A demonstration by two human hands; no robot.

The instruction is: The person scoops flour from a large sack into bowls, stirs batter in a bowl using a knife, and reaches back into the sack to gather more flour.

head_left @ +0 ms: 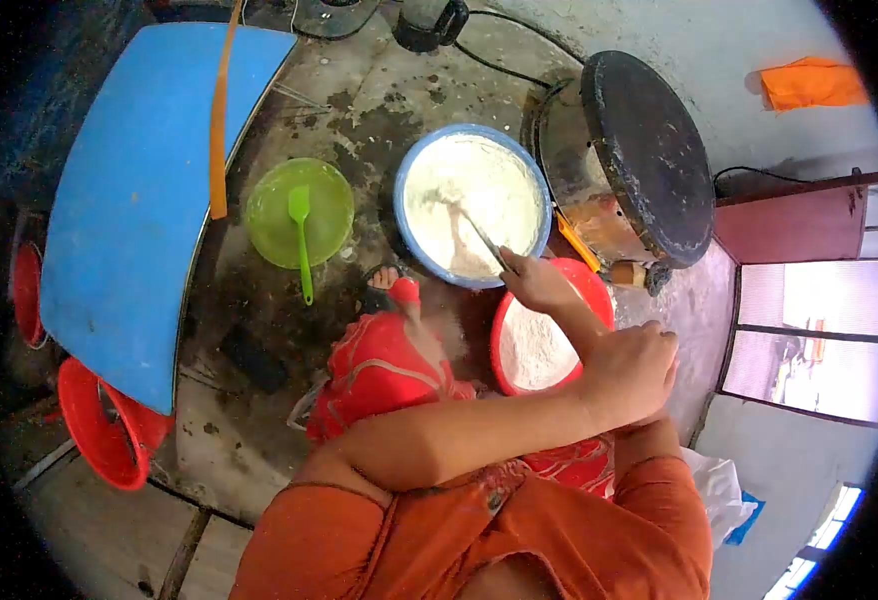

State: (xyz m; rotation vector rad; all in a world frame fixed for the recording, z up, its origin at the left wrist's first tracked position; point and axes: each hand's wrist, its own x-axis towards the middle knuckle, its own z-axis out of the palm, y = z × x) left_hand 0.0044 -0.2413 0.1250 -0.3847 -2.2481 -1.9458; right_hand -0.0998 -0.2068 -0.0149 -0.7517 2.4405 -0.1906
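My right hand (534,280) is closed around the handle of a thin metal utensil (484,240). Its far end reaches into pale, wet-looking mix in a blue-rimmed bowl (407,240). My left arm crosses in front of my right arm. Over the right forearm is my left hand (631,372), fingers curled; whatever they grip is hidden. Just below the right hand, a red basin (599,290) holds pale flour-like powder. Left of the blue bowl, a green spatula (300,205) lies across a green round tub (264,215).
A large metal drum with a dark round top (654,155) stands beyond the bowl. At left are a blue board (119,210), an orange strip (220,130) and a red bucket (104,430). An orange-handled tool (578,243) lies by the drum. A cable runs behind.
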